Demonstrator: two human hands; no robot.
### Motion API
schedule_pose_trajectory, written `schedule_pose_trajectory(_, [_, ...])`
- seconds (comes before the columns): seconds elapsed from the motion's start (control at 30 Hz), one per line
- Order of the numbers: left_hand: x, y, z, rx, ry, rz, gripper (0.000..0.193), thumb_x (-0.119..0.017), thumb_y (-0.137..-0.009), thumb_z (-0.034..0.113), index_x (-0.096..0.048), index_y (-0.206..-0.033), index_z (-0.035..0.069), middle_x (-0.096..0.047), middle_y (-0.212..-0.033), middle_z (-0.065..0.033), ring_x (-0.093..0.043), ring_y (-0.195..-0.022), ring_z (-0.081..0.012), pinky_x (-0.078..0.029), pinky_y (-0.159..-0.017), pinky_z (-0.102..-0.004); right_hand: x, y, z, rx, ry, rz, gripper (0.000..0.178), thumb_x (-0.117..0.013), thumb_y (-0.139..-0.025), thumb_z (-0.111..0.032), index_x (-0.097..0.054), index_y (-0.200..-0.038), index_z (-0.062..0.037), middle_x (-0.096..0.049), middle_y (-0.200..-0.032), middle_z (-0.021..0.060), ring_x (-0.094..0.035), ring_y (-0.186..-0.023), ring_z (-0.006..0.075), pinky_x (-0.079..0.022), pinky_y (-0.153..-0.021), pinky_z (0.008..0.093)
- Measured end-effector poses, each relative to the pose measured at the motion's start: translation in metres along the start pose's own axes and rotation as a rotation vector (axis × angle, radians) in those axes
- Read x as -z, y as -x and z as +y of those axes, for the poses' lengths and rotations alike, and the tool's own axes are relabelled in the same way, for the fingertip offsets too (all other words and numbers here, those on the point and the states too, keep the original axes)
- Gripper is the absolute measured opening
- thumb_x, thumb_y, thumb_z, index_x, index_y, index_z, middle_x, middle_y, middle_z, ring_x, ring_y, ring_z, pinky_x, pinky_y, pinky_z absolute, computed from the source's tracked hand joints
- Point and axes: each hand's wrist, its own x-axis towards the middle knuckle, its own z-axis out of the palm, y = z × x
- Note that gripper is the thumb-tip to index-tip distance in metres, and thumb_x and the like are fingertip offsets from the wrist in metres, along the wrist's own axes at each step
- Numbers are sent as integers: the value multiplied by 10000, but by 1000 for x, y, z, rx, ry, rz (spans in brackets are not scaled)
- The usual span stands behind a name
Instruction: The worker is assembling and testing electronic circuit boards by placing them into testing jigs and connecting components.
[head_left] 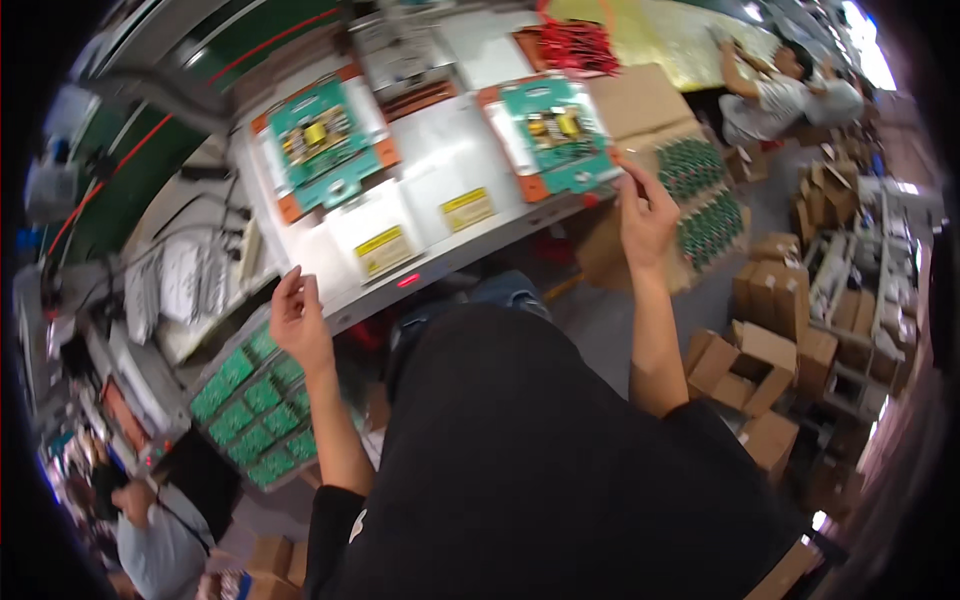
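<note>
My left hand (302,325) is raised off the machine's near left edge, fingers loosely bent and a little apart, with nothing visible in them. Off the right end of the machine, my right hand (650,220) has its fingers half bent and apart, and I see nothing in it. Its fingertips are close to the corner of the right fixture (600,180), where a green plate holds a circuit board with a yellow component (570,123). A similar left fixture (345,190) carries another board with a yellow component (316,133). Both fixtures have orange-brown corners.
A red button (590,200) sits on the machine's front edge. Green boards lie in a tray (245,400) at lower left and on cardboard (640,245) at right. Red wires (578,48) lie behind. Cardboard boxes (740,370) stand at right; other people (790,100) are nearby.
</note>
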Motion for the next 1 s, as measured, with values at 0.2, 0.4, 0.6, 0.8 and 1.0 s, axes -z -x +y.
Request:
schedule_pose_trajectory(0.2, [-89,12,66,-149,-61,-453,151,-662,-930,38,-702,-1069,-4,-660,-836,-25,-602,-727,-80,-494,-667,-225,25,-29,43,-285,-217,211,174,-612,-981,-95,-701,-1098,-2,-603,-720,-21,-516,-611,29,-400,-544,178])
schedule_pose_trajectory(0.4, [-197,13,103,-409,-109,-532,197,-687,-834,-24,-674,-1030,0,-619,-882,-97,-608,-762,-216,-489,-700,-310,47,-43,75,-395,-297,158,209,-605,-997,-139,-698,-1120,3,-588,-706,-31,-490,-598,24,-385,-532,185])
schedule_pose_trajectory(0.6, [-236,43,96,-516,-534,-456,244,-727,-824,112,-643,-1036,27,-615,-923,-133,-610,-860,-323,-483,-725,-418,40,-33,99,-366,-348,-125,214,-608,-997,-144,-699,-1114,10,-595,-715,-26,-507,-607,25,-396,-534,188])
schedule_pose_trajectory(0.8, [-272,52,87,-454,-610,-328,139,-661,-860,64,-578,-963,23,-597,-899,-159,-626,-790,-349,-499,-683,-438,35,-46,117,-269,-300,-311,179,-632,-975,-127,-718,-1074,-6,-625,-736,-14,-555,-632,33,-462,-564,191])
schedule_pose_trajectory(1.0, [-258,67,81,-382,-558,-141,156,-661,-902,87,-551,-999,34,-610,-753,-167,-613,-537,-323,-464,-515,-422,21,-60,101,-43,-302,-362,165,-640,-952,-86,-717,-1057,17,-686,-779,42,-603,-635,68,-491,-580,224])
